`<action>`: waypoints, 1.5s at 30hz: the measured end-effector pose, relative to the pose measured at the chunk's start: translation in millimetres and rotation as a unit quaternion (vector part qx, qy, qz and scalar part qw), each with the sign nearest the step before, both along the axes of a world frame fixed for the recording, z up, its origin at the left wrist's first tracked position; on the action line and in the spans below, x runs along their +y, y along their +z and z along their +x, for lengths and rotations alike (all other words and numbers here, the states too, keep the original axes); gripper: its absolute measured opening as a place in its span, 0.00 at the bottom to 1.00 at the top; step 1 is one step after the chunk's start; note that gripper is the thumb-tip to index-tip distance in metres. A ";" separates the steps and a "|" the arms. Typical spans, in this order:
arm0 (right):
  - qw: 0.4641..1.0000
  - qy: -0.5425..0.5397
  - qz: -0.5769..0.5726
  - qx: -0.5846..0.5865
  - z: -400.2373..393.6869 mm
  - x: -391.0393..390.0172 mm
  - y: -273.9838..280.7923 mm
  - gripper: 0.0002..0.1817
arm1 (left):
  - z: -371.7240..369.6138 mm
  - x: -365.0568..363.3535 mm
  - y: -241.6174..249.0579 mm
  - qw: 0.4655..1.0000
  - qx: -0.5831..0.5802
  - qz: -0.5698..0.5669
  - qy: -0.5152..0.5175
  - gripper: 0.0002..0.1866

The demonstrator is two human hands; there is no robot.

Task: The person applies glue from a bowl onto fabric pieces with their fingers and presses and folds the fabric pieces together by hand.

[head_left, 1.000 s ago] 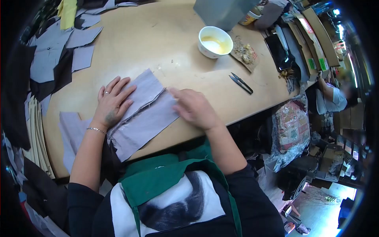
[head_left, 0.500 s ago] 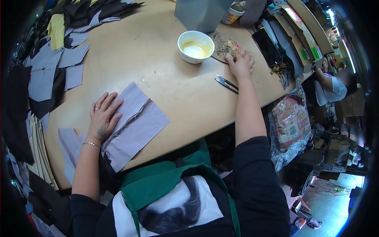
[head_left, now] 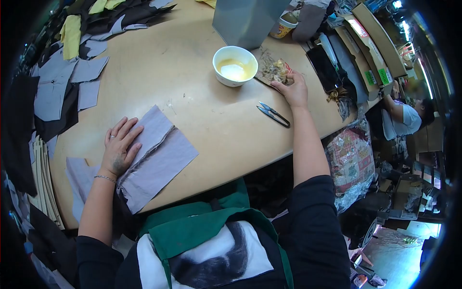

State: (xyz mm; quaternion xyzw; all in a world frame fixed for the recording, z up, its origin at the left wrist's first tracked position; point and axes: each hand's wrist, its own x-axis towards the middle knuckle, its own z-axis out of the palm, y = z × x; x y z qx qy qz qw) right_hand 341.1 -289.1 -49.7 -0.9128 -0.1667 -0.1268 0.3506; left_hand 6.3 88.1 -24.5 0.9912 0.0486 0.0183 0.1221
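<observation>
My left hand (head_left: 120, 147) lies flat, fingers stretched out, on a folded grey-lilac cloth piece (head_left: 166, 154) with a seam across it. Another cloth piece (head_left: 79, 180) of that colour is partly under my left wrist. At the far right of the table, my right hand (head_left: 295, 91) has its thumb and fingers closed on the near edge of a piece of cardboard (head_left: 263, 74) bearing crumbly scraps (head_left: 279, 71). A white bowl (head_left: 235, 72) with a little yellowish liquid stands left of the cardboard. Thread snips (head_left: 274, 114) lie beside my right forearm.
A grey metal box (head_left: 245, 24) stands behind the bowl, with a paper cup (head_left: 283, 26) beside it. A dark phone (head_left: 324, 68) and cardboard boxes (head_left: 370, 53) are at right. Cut fabric (head_left: 50, 91) is heaped at left. A plastic-wrapped bundle (head_left: 351, 164) sits beyond the table edge; another person (head_left: 404, 118) is behind.
My right hand's fingers have curled from spread to closed at the cardboard's edge. The thread snips now show fully beside my forearm. The view has shifted slightly; my left hand stays on the cloth.
</observation>
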 end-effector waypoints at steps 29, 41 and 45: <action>0.986 -0.030 -0.111 -0.120 15.7 -5.6 -24.4 0.44 | 0.2 11.3 -16.8 0.999 -0.037 0.011 -0.025 0.25; 0.983 -0.092 0.129 -0.089 -17.7 -26.1 -6.6 0.51 | -7.7 -4.0 -10.1 0.987 -0.117 -0.016 0.112 0.24; 0.965 -0.089 0.212 -0.130 -89.6 -13.6 18.5 0.43 | -2.6 -12.6 -2.2 0.980 -0.030 -0.101 0.168 0.19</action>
